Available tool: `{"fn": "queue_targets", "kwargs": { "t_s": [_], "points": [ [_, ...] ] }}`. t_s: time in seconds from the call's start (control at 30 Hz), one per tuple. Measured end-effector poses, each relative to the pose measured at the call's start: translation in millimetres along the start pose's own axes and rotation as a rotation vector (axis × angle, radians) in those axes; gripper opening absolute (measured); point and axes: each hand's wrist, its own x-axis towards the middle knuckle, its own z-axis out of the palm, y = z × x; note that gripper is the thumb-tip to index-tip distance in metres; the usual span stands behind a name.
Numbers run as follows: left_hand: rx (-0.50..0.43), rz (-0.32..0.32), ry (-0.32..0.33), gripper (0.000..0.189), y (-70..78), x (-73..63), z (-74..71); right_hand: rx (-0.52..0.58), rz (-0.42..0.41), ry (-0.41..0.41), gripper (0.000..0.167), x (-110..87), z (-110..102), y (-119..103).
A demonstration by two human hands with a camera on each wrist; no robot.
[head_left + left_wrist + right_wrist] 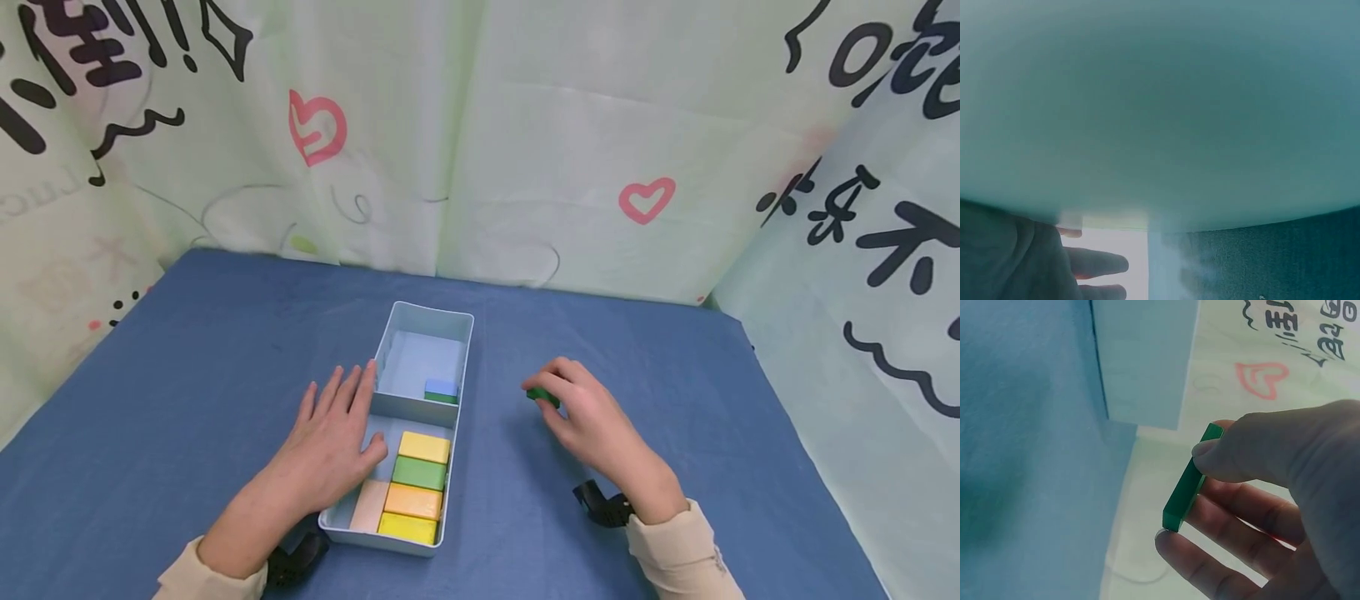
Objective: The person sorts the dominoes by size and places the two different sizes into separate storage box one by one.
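Note:
A small green block is pinched between the thumb and fingers of my right hand, held right of the box in the head view. The long light-blue box has two compartments. Its far one holds a small blue-and-green block. In the near one lie several blocks: a pale yellow block, a green one, an orange one, a bright yellow one and a pale pink one. My left hand, fingers straight, lies over the box's left edge; contact is unclear.
The box stands on a table with a blue cloth. A pale curtain with black writing and pink hearts surrounds the back and sides. Each wrist wears a black camera mount. A blurred teal surface fills most of the left wrist view.

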Motion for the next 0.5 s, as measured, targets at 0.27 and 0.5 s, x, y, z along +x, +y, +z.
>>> {"fn": "queue_targets", "kwargs": {
  "t_s": [0.27,0.5],
  "points": [
    [0.002,0.003,0.003,0.08,0.1,-0.3,0.0,-0.027,-0.029,-0.014,0.024,14.7,-4,-7],
    [-0.005,0.0,0.003,0.079,0.3,-1.0,-0.6,-0.037,-0.064,-0.025,0.023,31.5,-8,-17]
  ]
}}
